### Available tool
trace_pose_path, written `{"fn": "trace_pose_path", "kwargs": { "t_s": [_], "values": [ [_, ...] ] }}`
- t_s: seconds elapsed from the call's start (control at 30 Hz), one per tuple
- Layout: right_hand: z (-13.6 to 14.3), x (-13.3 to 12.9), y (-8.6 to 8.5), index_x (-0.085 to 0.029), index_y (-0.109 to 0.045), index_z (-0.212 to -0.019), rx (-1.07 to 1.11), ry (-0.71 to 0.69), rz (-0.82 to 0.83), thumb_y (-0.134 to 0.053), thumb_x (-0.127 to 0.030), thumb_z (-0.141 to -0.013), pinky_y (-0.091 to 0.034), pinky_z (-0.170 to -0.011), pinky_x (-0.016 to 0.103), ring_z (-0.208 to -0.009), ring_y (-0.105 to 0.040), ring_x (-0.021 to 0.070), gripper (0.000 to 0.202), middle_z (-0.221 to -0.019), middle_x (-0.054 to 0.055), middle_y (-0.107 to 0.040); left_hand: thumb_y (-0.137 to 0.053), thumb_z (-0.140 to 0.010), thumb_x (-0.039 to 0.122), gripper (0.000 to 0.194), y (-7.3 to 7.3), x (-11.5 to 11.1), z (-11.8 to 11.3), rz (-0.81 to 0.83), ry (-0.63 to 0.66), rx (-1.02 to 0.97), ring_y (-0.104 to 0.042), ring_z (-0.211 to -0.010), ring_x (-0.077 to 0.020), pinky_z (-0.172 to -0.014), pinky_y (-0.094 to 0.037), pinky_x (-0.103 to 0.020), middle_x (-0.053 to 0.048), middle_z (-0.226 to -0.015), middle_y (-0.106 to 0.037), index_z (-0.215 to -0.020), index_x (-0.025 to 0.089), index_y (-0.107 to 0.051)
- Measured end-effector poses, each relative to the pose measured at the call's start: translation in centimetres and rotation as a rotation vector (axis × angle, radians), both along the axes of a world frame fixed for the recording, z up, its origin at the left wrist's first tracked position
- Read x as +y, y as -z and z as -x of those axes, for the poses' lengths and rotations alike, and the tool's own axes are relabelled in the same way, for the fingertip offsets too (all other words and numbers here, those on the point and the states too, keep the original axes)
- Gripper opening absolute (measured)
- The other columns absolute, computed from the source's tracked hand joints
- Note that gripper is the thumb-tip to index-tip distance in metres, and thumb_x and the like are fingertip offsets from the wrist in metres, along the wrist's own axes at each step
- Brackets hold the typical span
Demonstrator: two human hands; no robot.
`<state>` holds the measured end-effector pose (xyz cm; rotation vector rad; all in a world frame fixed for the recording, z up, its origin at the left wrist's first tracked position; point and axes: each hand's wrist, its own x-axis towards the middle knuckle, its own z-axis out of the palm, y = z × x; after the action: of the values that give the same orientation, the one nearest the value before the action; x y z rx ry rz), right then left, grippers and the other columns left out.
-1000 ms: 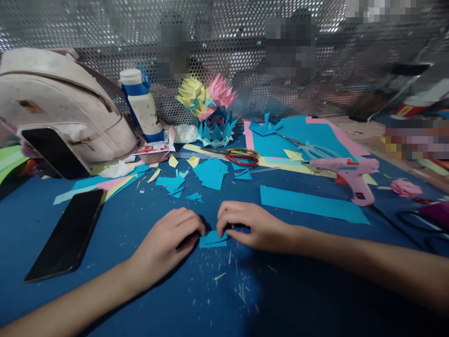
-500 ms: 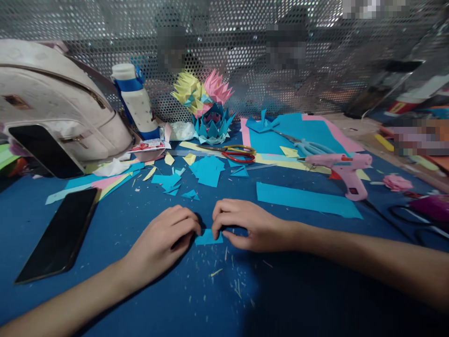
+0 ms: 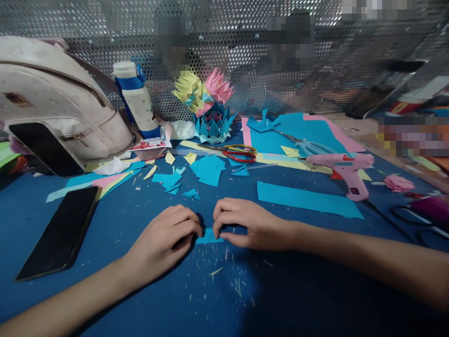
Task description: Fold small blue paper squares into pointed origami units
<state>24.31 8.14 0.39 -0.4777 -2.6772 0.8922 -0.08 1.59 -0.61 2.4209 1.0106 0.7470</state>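
Observation:
A small blue piece of paper (image 3: 209,236) lies flat on the dark blue table, with one straight edge toward me. My left hand (image 3: 177,229) is curled over its left end, fingertips pressed down on it. At the right end my right hand (image 3: 238,223) grips the paper, thumb below and fingers bent above. Both hands hide the paper's ends. Beyond them lie a stack of blue paper pieces (image 3: 207,169) and blue scraps (image 3: 168,180). A long blue paper strip (image 3: 308,200) rests past my right hand.
A pink glue gun (image 3: 345,171), red-and-yellow-handled scissors (image 3: 240,153) and light-blue pliers (image 3: 312,146) lie farther back. Folded paper flowers (image 3: 212,105) stand near the perforated metal panel. Two phones (image 3: 61,234), a bottle (image 3: 138,103) and a backpack (image 3: 52,93) are on the left.
My right thumb has shifted slightly closer to the fingers on the paper. Otherwise both hands stay in place, with the view shifting only a little.

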Motion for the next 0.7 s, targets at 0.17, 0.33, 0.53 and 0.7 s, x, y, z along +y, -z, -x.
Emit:
{"fn": "trace_pose_path", "kwargs": {
  "t_s": [0.17,0.33,0.53,0.7],
  "values": [
    [0.00,-0.05,-0.04,-0.021,-0.068,-0.094,0.003,0.003,-0.003,-0.057,-0.011,-0.088,-0.045,-0.080,0.027,-0.091,-0.057,0.0150,0.016,-0.098,0.003,-0.060,-0.044,-0.096,0.007,0.024,-0.19,-0.07,-0.02,-0.015,-0.007,0.013,-0.058,-0.094,-0.0177,-0.083,-0.045,-0.032,-0.004,-0.100,-0.065,-0.097,0.021,-0.063],
    [0.01,-0.05,0.00,-0.021,-0.068,-0.094,-0.002,0.005,-0.009,-0.058,-0.011,-0.087,-0.045,-0.080,0.028,-0.091,-0.057,0.0149,0.016,-0.098,0.003,-0.060,-0.046,-0.094,0.012,0.019,-0.51,-0.23,-0.27,-0.027,-0.019,0.047,-0.057,-0.094,-0.0192,-0.083,-0.046,-0.034,-0.005,-0.100,-0.064,-0.097,0.022,-0.062],
    [0.03,-0.06,0.15,-0.020,-0.068,-0.094,0.010,0.008,-0.013,-0.058,-0.011,-0.087,-0.045,-0.079,0.027,-0.090,-0.057,0.0151,0.015,-0.097,0.003,-0.060,-0.051,-0.098,0.018,0.010,-0.39,-0.23,-0.18,-0.050,-0.010,0.107,-0.055,-0.095,-0.0195,-0.083,-0.042,-0.034,-0.004,-0.102,-0.063,-0.099,0.021,-0.059],
    [0.03,-0.06,0.10,-0.020,-0.068,-0.093,0.007,0.004,-0.015,-0.058,-0.010,-0.087,-0.044,-0.078,0.027,-0.090,-0.057,0.0146,0.016,-0.097,0.003,-0.060,-0.047,-0.101,0.017,0.014,-0.26,-0.15,-0.13,-0.091,0.007,0.134,-0.056,-0.094,-0.0192,-0.080,-0.040,-0.033,-0.004,-0.103,-0.063,-0.104,0.023,-0.059]
  ]
}}
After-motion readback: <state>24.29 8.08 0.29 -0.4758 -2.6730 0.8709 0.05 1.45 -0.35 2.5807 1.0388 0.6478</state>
